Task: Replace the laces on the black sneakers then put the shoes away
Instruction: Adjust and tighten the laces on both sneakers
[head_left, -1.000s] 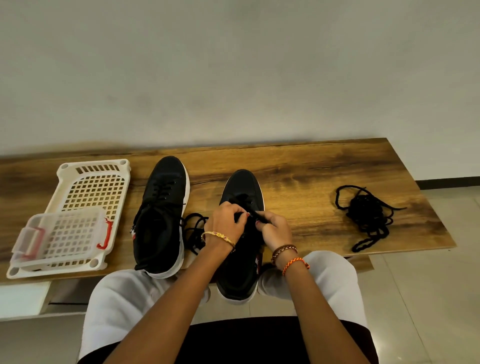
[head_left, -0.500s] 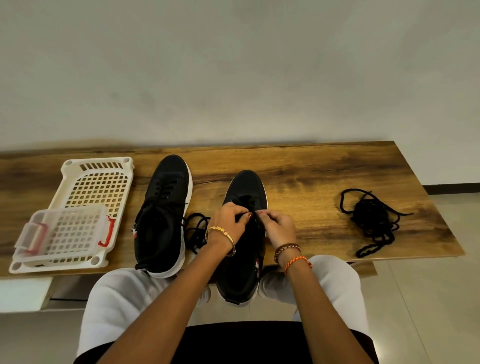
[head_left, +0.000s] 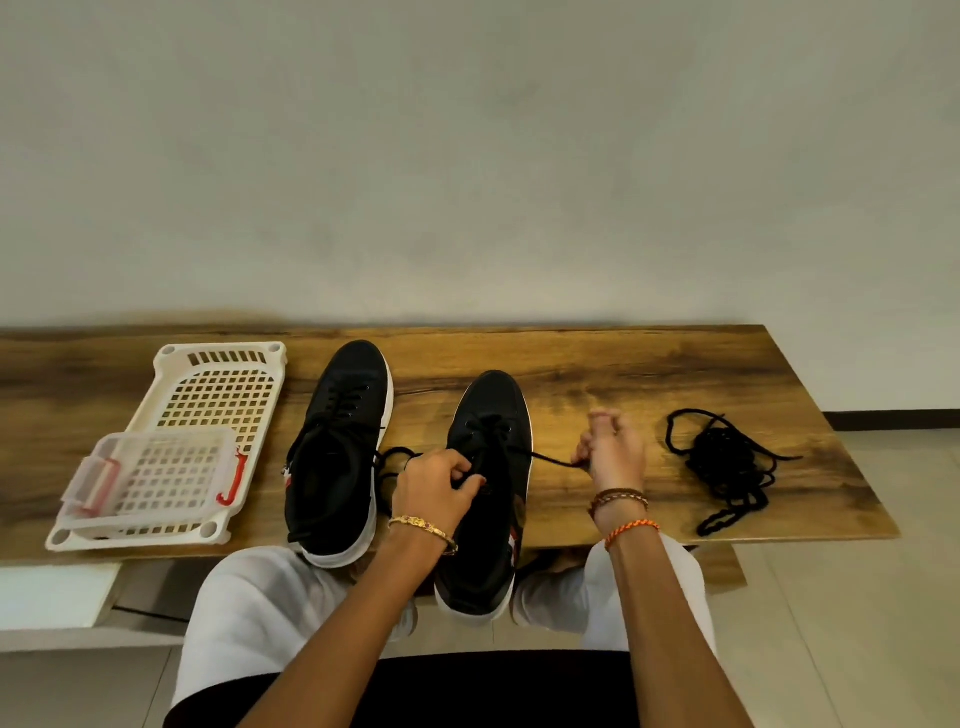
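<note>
Two black sneakers with white soles lie on the wooden bench (head_left: 597, 364), toes toward the wall. The left sneaker (head_left: 337, 447) is laced. The right sneaker (head_left: 488, 467) lies between my hands, its heel past the bench's front edge. My left hand (head_left: 439, 486) grips its upper at the eyelets, fingers curled. My right hand (head_left: 613, 454) pinches the black lace (head_left: 545, 457), which runs taut from the eyelets out to the right. A tangled pile of black laces (head_left: 727, 462) lies on the bench further right.
A white plastic basket tray (head_left: 228, 358) with a smaller clear basket (head_left: 156, 467) with red clips on it stands at the bench's left end. A plain wall rises behind the bench. My knees in white trousers are under the front edge. Tiled floor lies to the right.
My right hand has moved from the shoe's eyelets out to the right, drawing a length of lace taut. My left hand stays on the shoe.
</note>
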